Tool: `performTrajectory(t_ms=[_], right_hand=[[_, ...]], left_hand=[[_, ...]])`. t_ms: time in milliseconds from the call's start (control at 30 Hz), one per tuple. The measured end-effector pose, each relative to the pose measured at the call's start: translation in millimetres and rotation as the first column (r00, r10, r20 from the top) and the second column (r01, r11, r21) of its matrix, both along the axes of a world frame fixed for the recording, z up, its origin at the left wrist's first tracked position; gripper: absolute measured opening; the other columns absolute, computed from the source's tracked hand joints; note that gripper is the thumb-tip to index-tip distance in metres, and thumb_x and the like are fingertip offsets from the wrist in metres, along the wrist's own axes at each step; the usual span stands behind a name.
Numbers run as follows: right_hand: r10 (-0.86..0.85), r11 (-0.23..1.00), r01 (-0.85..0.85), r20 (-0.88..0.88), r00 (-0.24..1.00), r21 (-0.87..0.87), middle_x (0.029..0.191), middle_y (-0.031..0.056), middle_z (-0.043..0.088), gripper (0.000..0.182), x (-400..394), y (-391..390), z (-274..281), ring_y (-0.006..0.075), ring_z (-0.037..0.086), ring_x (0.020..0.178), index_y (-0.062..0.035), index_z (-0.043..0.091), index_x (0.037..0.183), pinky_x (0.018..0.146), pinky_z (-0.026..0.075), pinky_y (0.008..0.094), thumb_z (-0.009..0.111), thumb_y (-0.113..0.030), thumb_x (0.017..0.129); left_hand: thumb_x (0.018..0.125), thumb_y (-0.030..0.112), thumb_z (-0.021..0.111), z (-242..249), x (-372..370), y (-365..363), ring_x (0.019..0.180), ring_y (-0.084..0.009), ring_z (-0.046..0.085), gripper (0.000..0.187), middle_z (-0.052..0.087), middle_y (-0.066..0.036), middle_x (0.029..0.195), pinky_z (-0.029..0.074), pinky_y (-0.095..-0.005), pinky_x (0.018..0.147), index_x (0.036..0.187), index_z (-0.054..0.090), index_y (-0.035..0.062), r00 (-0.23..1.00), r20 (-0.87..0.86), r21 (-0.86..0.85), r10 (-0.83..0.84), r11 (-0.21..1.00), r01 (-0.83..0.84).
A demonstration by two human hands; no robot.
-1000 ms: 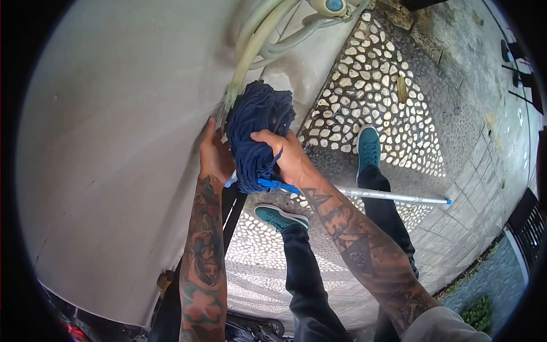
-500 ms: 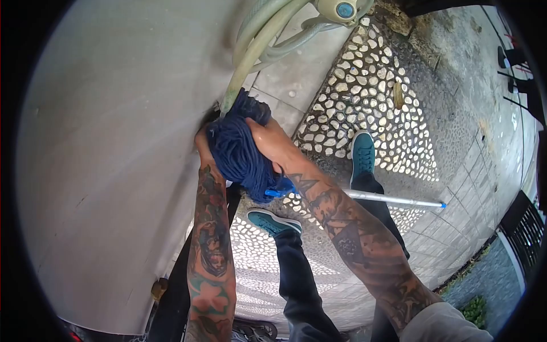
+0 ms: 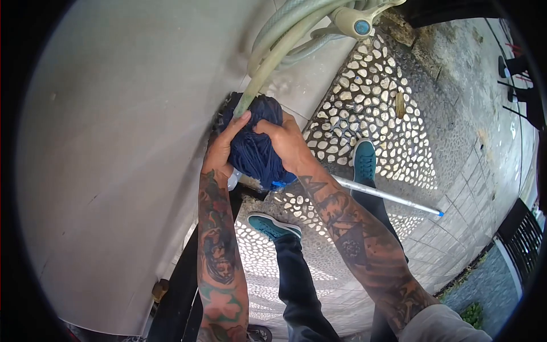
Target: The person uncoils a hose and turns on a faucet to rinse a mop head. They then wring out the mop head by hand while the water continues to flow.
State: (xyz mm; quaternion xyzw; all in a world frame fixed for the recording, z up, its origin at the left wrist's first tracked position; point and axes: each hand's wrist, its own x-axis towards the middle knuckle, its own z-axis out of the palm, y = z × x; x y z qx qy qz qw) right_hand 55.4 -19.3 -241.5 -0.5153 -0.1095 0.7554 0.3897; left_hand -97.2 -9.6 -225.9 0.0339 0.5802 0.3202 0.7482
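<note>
Between my hands is a wet dark blue string mop head (image 3: 255,153), its strands bunched together. My left hand (image 3: 221,149) grips its left side, with the thumb up against the end of a pale hose (image 3: 259,85) that hangs down onto the strands. From the right, my right hand (image 3: 289,142) squeezes the mop head, thumb pressed into the strands. A silver mop pole (image 3: 387,196) with a blue tip slants away to the right, beyond my right forearm. The fingers on the far side of the mop head are hidden.
A tap (image 3: 354,23) with a blue button carries the coiled hose at the top. A large pale smooth panel (image 3: 114,142) fills the left. Below are pebbled paving (image 3: 364,85) and my teal shoes (image 3: 274,226). A black slatted grate (image 3: 519,228) stands at far right.
My left hand has come round to the near side of the mop head, its thumb now at the hose end. My right thumb has pushed into the strands, which look more tightly bunched.
</note>
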Motion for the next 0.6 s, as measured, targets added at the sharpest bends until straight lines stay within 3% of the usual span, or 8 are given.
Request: performTrajectory(t_ms=[200, 233, 267, 300, 333, 367, 500, 600], right_hand=[[-0.279, 0.955, 0.197, -0.450, 0.848, -0.222, 0.086, 0.0104, 0.070, 0.021, 15, 0, -15, 0.0208, 0.067, 0.077, 0.0040, 0.068, 0.093, 0.076, 0.054, 0.0314, 0.062, -0.002, 0.074], [-0.251, 0.966, 0.177, -0.504, 0.827, -0.190, 0.108, 0.0187, 0.070, 0.053, 17, -2, -22, 0.0289, 0.069, 0.099, 0.0075, 0.060, 0.125, 0.094, 0.053, 0.0380, 0.072, -0.024, 0.084], [-0.252, 0.965, 0.177, -0.504, 0.826, -0.193, 0.108, 0.0187, 0.070, 0.053, 16, -6, -26, 0.0289, 0.069, 0.099, 0.0075, 0.060, 0.125, 0.094, 0.053, 0.0380, 0.072, -0.024, 0.084], [-0.098, 0.995, 0.093, -0.110, 0.989, -0.045, 0.125, 0.0241, 0.060, 0.077, 15, -9, -28, 0.0324, 0.060, 0.117, 0.0080, 0.042, 0.139, 0.104, 0.045, 0.0400, 0.072, -0.039, 0.086], [0.030, 0.997, -0.050, 0.324, 0.946, 0.053, 0.142, 0.0296, 0.051, 0.103, 16, -12, -28, 0.0359, 0.050, 0.135, 0.0085, 0.024, 0.154, 0.114, 0.038, 0.0420, 0.072, -0.054, 0.088], [0.253, 0.936, -0.324, 0.377, 0.891, 0.138, 0.160, 0.0328, 0.018, 0.132, 27, -16, -24, 0.0378, 0.021, 0.152, 0.0072, -0.006, 0.157, 0.122, 0.021, 0.0398, 0.066, -0.074, 0.082], [0.381, 0.833, -0.476, 0.333, 0.863, 0.282, 0.157, 0.0255, 0.033, 0.113, 41, -36, -24, 0.0317, 0.030, 0.148, 0.0049, 0.008, 0.159, 0.121, 0.025, 0.0360, 0.069, -0.061, 0.089], [0.368, 0.923, -0.371, 0.051, 0.928, 0.103, 0.121, 0.0113, 0.068, 0.062, 29, -28, 0, 0.0191, 0.064, 0.112, 0.0041, 0.059, 0.131, 0.101, 0.047, 0.0321, 0.074, -0.038, 0.088]], left_hand=[[0.086, 0.020, 0.076, -18, 11, -24, 0.100, -0.0217, 0.069, 0.042, 0.070, -0.008, 0.115, 0.057, -0.0375, 0.090, 0.124, 0.066, 0.0050, 0.965, 0.144, 0.206, 0.219, 0.947, -0.245], [0.090, 0.020, 0.070, -22, 12, -22, 0.107, -0.0244, 0.068, 0.039, 0.068, -0.011, 0.122, 0.054, -0.0376, 0.096, 0.125, 0.065, 0.0047, 0.932, 0.143, 0.057, 0.332, 0.938, -0.343], [0.090, 0.020, 0.070, -18, 19, -17, 0.107, -0.0244, 0.068, 0.039, 0.068, -0.011, 0.122, 0.054, -0.0376, 0.096, 0.125, 0.065, 0.0047, 0.932, 0.141, 0.054, 0.333, 0.938, -0.343], [0.092, 0.022, 0.069, -14, 31, -10, 0.108, -0.0246, 0.068, 0.038, 0.069, -0.011, 0.121, 0.054, -0.0380, 0.096, 0.125, 0.066, 0.0047, 0.944, -0.135, 0.049, 0.300, 0.954, -0.296], [0.093, 0.023, 0.068, -8, 40, -4, 0.108, -0.0248, 0.068, 0.037, 0.069, -0.010, 0.121, 0.054, -0.0384, 0.097, 0.125, 0.066, 0.0047, 0.884, -0.399, 0.030, 0.244, 0.967, -0.253], [0.095, 0.023, 0.067, -6, 39, -1, 0.109, -0.0255, 0.068, 0.035, 0.070, -0.009, 0.121, 0.054, -0.0400, 0.097, 0.124, 0.066, 0.0047, 0.881, -0.339, 0.014, 0.330, 0.938, -0.346], [0.097, 0.028, 0.065, 6, 18, 6, 0.109, -0.0294, 0.067, 0.044, 0.067, -0.016, 0.119, 0.053, -0.0439, 0.096, 0.130, 0.060, -0.0005, 0.927, -0.022, -0.078, 0.375, 0.923, -0.376], [0.098, 0.035, 0.062, 17, -6, 3, 0.123, -0.0332, 0.058, 0.056, 0.062, -0.018, 0.127, 0.047, -0.0450, 0.103, 0.142, 0.051, 0.0015, 0.960, 0.191, 0.023, 0.203, 0.977, -0.211]])
